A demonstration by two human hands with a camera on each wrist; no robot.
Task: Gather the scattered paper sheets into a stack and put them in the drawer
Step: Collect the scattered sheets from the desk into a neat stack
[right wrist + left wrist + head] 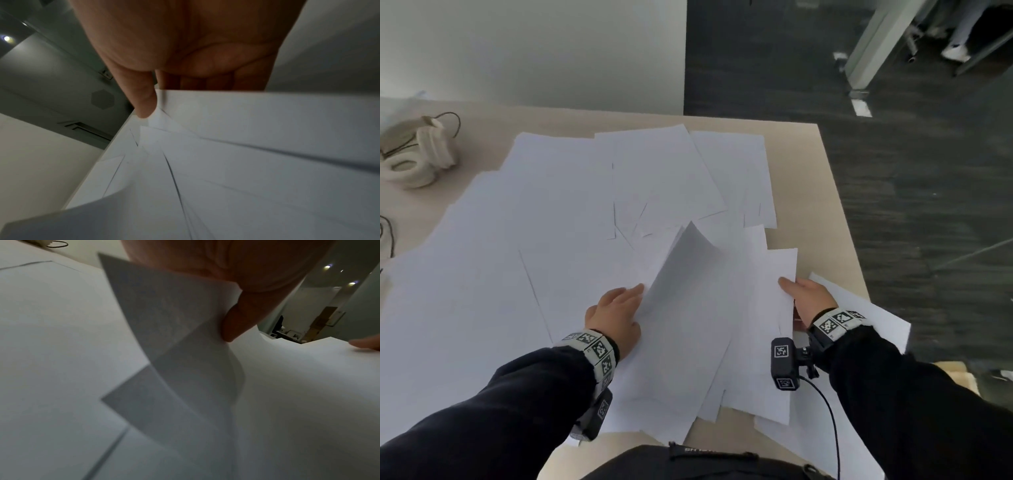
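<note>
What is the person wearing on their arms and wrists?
Dark sleeves cover both arms. Each wrist has a band of black-and-white square code tags: left wristband, right wristband. A small black camera hangs under each wrist, with a thin black cable.

Your left hand (614,317) reaches forward with its back up, thumb (232,327) pressed against a lifted sheet (685,267) and pinching it. Your right hand (808,299) is turned on its side, thumb (144,100) over the edge of a bunch of sheets (763,308) and fingers underneath, gripping it. Both forearms in dark sleeves (893,394) angle inward, banded at the wrists.
</note>
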